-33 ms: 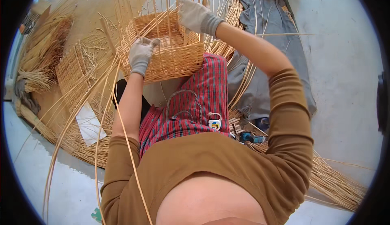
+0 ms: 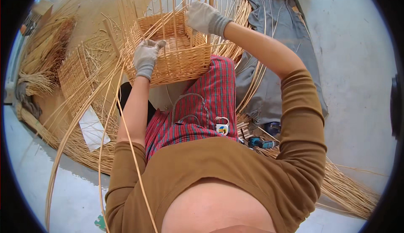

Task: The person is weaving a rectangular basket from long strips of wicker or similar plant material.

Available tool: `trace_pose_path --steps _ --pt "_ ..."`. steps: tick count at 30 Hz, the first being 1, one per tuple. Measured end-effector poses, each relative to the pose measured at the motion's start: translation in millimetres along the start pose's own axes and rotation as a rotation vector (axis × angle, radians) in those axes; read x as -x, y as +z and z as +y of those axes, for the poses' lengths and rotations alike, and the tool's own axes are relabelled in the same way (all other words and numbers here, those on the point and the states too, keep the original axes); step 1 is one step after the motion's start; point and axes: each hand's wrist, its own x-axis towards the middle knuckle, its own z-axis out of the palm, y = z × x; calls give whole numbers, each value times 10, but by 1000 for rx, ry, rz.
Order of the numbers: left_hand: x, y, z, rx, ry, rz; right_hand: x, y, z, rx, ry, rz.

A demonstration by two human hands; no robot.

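Observation:
A partly woven rectangular wicker basket rests in front of me against my knee, tall upright stakes rising from its walls. My left hand, in a pale work glove, is closed at the near left rim around thin willow rods. Long rods trail from there down to the lower left. My right hand, gloved too, is raised beside the basket's far right corner with its fingers curled in. A thin rod runs between the two hands across the basket, but what the right fingers hold is too small to make out.
A flat woven panel and a bundle of rods lie to the left, by a white paper. Grey cloth spreads at right. A tape measure sits on my lap; a blue power tool lies beside me.
My right hand has shifted slightly right and down. The left hand and the basket hold almost the same place.

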Motion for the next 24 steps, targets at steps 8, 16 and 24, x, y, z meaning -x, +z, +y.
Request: trace_pose_path --steps 8,16,24 --pt "191 31 -143 88 322 219 412 357 204 -119 502 448" --pt "589 520 -87 -429 377 -136 653 322 361 -13 759 590" --pt "465 358 175 -521 235 -310 708 470 76 -180 954 626"
